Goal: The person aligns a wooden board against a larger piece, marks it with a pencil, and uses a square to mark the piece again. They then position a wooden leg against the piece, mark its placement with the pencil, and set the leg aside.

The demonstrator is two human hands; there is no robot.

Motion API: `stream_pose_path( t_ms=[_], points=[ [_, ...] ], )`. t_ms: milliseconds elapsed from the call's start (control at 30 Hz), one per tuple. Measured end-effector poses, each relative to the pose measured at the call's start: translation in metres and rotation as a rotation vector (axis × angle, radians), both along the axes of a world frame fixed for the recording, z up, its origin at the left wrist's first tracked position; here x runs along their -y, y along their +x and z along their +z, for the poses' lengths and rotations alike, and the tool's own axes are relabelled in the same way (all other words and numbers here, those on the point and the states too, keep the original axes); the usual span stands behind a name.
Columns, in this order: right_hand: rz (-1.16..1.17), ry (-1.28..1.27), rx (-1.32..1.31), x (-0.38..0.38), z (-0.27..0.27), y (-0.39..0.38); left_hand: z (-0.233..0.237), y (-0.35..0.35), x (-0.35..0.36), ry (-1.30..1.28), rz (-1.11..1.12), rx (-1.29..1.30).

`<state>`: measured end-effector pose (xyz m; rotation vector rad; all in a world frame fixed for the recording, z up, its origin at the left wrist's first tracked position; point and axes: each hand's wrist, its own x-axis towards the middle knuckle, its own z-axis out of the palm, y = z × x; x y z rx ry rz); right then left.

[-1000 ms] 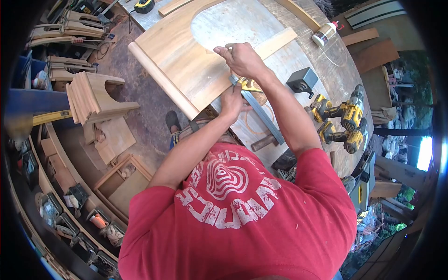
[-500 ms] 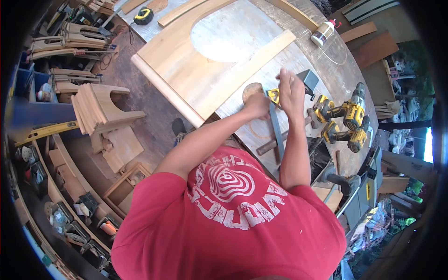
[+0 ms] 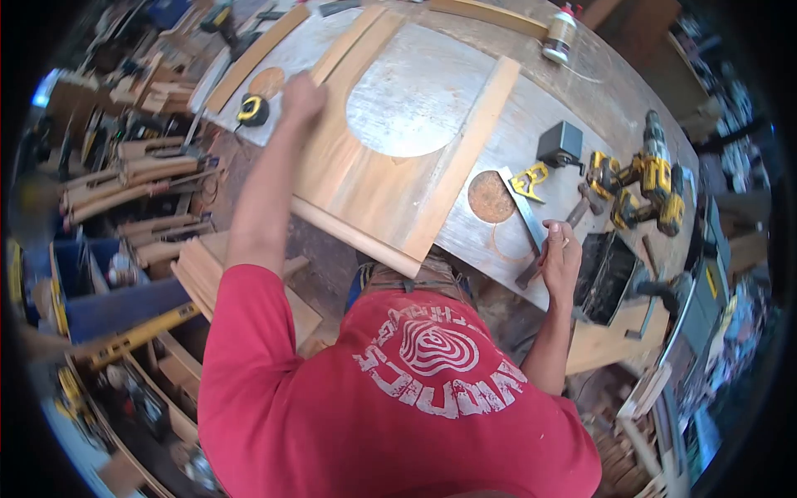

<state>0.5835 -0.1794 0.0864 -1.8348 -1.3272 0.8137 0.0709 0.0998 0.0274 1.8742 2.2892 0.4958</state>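
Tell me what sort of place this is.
Most likely a woodworking shop: a wooden panel with a curved cutout lies on the workbench, with a yellow-handled square and cordless drills beside it.

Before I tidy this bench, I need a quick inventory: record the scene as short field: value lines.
left hand: at wooden panel's left edge; grip unclear
right hand: near square's blade, perhaps holding a pencil
tape measure: near left hand
power drills: yellow and black, right of square
bottle: red cap, standing on bench
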Motion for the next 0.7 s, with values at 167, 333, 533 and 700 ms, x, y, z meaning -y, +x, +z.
stream_pose_path(
  t_ms=[167,333,533,700],
  points=[
    [-0.166,-0.159,-0.094,0.032,0.025,-0.067,-0.043,-0.078,-0.033,-0.099,-0.229,0.000],
    [-0.191,-0.170,-0.035,0.066,0.011,-0.107,-0.039,-0.082,-0.042,-0.105,-0.263,0.042],
    [-0.232,-0.168,0.058,0.082,0.030,-0.131,0.012,-0.060,0.003,-0.053,-0.197,0.465],
    [-0.154,-0.066,-0.031,0.058,0.007,-0.127,0.054,0.026,0.153,-0.050,-0.131,0.778]
  ],
)
